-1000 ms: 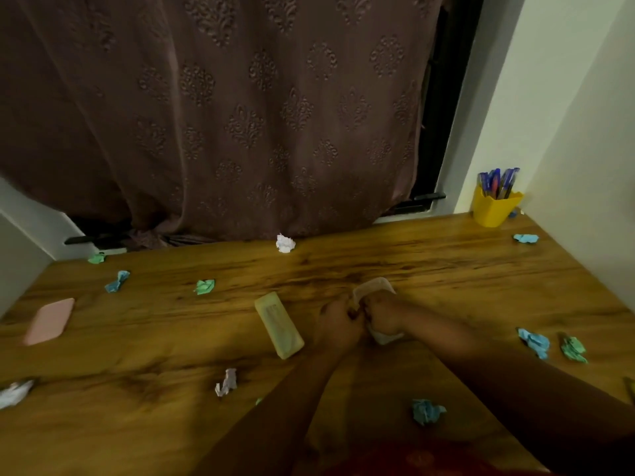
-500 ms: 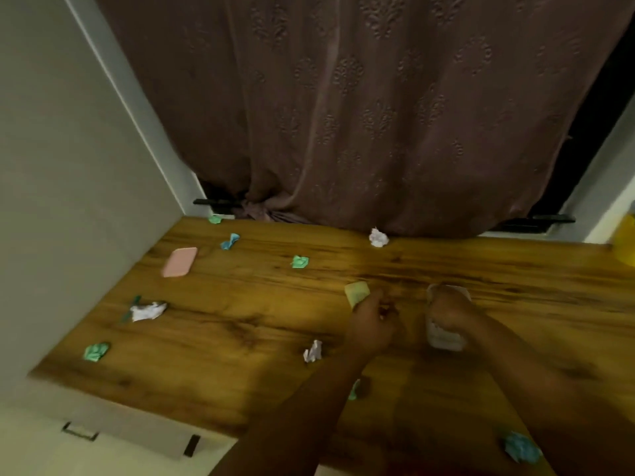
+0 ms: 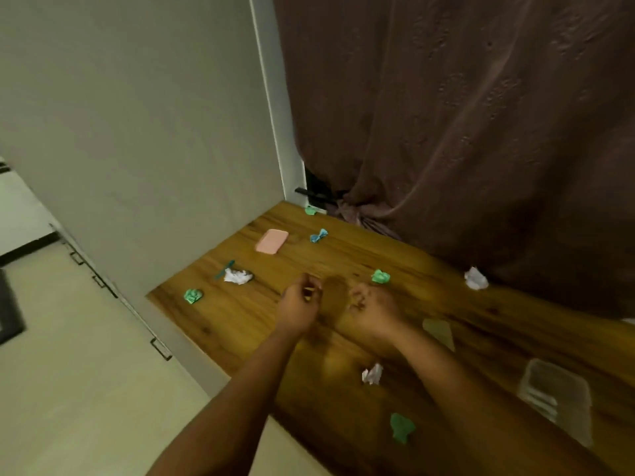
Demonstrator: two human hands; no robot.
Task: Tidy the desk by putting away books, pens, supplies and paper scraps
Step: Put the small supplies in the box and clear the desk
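Observation:
My left hand [image 3: 298, 304] and my right hand [image 3: 374, 309] hover side by side over the wooden desk [image 3: 240, 314], both blurred, fingers curled. A small pale bit shows at my left fingertips; what it is stays unclear. Crumpled paper scraps lie around: green ones [image 3: 380, 276] [image 3: 192, 296] [image 3: 401, 427] [image 3: 311, 210], a blue one [image 3: 319, 235], white ones [image 3: 237, 276] [image 3: 476, 278] [image 3: 372, 374]. A pink flat case [image 3: 271, 241] rests near the far left corner. A clear plastic box [image 3: 553, 396] and a pale green lid [image 3: 439, 333] lie to the right of my right forearm.
A brown curtain [image 3: 464, 132] hangs along the desk's back edge. A grey wall panel [image 3: 137, 132] bounds the desk on the left, with the floor [image 3: 68, 389] beyond it. A teal stick-like item [image 3: 225, 269] lies beside the white scrap.
The view has swung left and down. Both hands left the clear box and the pale green lid, which now lie to the right, and moved left over the desk.

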